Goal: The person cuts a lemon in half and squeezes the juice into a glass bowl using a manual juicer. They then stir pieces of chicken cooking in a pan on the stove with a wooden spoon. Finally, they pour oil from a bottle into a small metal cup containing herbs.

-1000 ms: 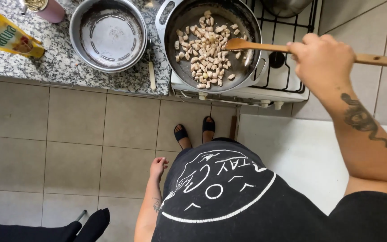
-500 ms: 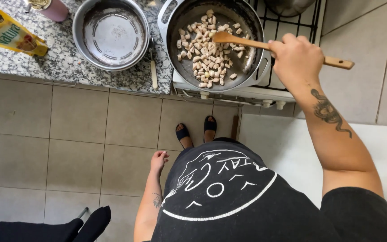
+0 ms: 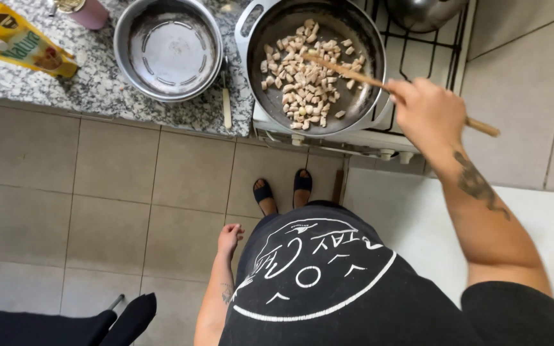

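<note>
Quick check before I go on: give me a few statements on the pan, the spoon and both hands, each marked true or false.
1. The right hand grips a wooden spoon whose tip is in the pan. True.
2. The pan holds pale diced pieces. True.
3. The left hand holds the pan's handle. False: it hangs by the person's side, holding nothing.
4. The empty pot sits on the stove. False: it stands on the granite counter, left of the stove.
5. A yellow packet lies on the counter. True.
</note>
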